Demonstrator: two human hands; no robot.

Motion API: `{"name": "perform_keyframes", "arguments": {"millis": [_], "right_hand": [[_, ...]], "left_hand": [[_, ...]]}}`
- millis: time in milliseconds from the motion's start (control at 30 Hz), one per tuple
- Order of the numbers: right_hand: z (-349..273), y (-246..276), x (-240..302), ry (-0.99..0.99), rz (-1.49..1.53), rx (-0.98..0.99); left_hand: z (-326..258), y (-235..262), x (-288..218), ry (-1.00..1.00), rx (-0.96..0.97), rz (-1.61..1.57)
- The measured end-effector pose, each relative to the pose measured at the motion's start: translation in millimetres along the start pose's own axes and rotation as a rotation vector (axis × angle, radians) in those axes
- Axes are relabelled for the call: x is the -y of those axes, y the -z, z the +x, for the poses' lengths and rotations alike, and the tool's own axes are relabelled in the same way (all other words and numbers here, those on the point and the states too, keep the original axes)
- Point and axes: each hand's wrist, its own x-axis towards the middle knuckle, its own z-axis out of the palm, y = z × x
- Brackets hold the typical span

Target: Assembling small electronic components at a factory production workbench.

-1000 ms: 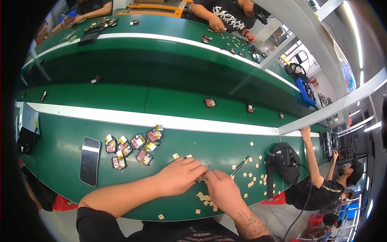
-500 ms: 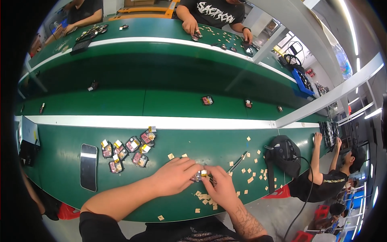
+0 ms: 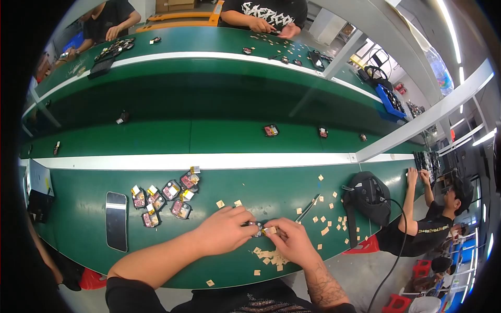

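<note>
Both hands meeting at the near edge of the green surface (image 3: pixel 78 229). Left hand (image 3: pixel 224 229) with fingers closed round a small dark part (image 3: pixel 255 226); right hand (image 3: pixel 292 241) with fingertips pinched on a tan square label (image 3: pixel 271 229), pressed against that part. Part held just above the surface, between the two hands, directly over a heap of loose tan squares (image 3: pixel 269 255).

Step in hand, by judgement: sticking the label onto the part. Best done with the left grip steady and the part face turned up, label lined to an edge first, then smoothed down flat with a fingertip to avoid creases or skew.

Nearby: cluster of finished small parts (image 3: pixel 164 198) well to the left, dark phone (image 3: pixel 116 220) beyond them, slim tool (image 3: pixel 308 206) and scattered squares to the right, black pouch (image 3: pixel 369 195) further right.

Against half a second earlier: hands sitting a little closer together, right fingertips now tight on the part; cluster, phone and pouch unchanged in position.
</note>
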Motion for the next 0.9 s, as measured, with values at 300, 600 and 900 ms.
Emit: {"name": "perform_keyframes", "arguments": {"millis": [300,600,900], "right_hand": [[1,3,-4,0.106,-0.025,0.031],[-4,-20,4,0.117,-0.184,-0.022],[-6,-31,1,0.115,-0.058,-0.147]], "left_hand": [[2,0,-4,-0.022,0.023,0.090],[4,2,-3,-0.020,0.034,0.076],[4,1,0,-0.015,0.016,-0.031]]}}
